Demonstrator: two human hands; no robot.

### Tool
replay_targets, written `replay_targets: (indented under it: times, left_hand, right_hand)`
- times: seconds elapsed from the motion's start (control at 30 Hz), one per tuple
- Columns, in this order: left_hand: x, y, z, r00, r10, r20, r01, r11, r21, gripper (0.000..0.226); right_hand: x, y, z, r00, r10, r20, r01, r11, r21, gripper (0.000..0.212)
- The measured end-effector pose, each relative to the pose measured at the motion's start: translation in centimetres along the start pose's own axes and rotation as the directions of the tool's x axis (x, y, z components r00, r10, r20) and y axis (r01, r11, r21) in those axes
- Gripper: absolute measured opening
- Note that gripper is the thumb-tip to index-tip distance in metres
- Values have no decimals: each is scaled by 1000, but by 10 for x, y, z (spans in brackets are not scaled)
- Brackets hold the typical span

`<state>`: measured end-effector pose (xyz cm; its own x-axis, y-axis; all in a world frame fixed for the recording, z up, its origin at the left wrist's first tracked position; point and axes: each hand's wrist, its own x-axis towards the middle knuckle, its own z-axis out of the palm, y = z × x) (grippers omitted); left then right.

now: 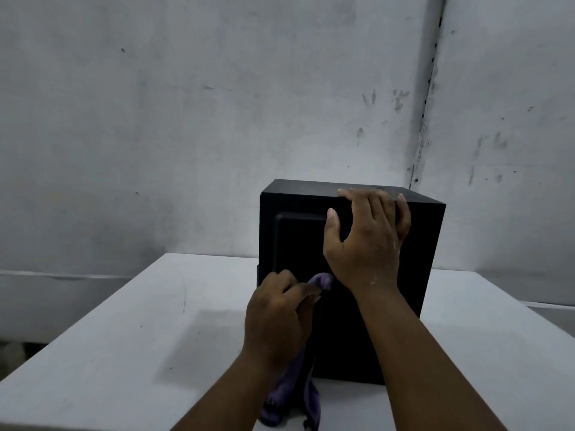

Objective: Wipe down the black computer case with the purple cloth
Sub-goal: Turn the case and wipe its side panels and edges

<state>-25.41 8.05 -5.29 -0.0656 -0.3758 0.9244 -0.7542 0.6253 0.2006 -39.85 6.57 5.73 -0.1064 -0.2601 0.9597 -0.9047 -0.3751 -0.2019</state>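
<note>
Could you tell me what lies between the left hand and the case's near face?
The head view shows the purple cloth bunched between the left hand and the black computer case.

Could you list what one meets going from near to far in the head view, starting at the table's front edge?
Hanging tail of the purple cloth → left hand gripping it → right hand on the black computer case → white wall.

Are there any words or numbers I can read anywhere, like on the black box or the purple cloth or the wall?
None: no words, numbers or signs can be read in this view.
Black computer case: plain dark faces, no label or brand visible.
Purple cloth: plain, no tag showing.
Wall: only smudges and scuff marks, no writing.
Table: plain white.
</note>
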Motion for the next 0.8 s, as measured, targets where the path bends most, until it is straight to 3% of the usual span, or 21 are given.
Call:
replay_targets:
  times: [0.8]
  left_hand:
    - [-10,-3,6,1000,-15,4,15,1000,-24,17]
  right_hand:
    - [-1,0,1,1000,-5,-11,5,1000,-1,33]
